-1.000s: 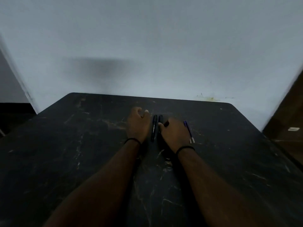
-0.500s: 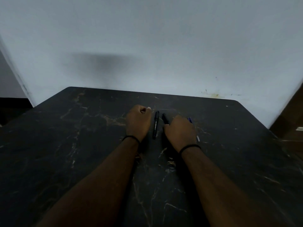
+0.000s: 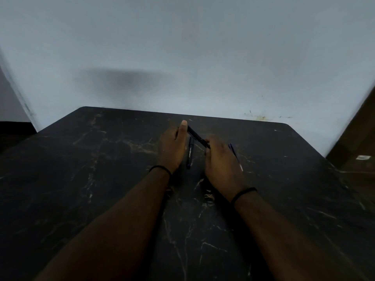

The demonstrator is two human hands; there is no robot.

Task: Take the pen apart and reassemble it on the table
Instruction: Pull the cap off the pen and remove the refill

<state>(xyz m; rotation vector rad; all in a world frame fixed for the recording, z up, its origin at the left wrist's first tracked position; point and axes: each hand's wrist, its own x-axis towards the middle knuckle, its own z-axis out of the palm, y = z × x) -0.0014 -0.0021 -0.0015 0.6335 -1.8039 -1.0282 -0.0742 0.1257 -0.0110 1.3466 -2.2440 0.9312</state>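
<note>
- A black pen (image 3: 197, 136) is held off the worktop (image 3: 101, 179), one end gripped by each of the left hand (image 3: 172, 148) and right hand (image 3: 220, 161).
- Disassembly is judged just begun; pulling or twisting apart is called for next.
- A second pen (image 3: 190, 154) and a blue refill (image 3: 235, 156) lie alongside.

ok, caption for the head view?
Both hands hold a black pen above the dark table; another pen lies between them.
</note>
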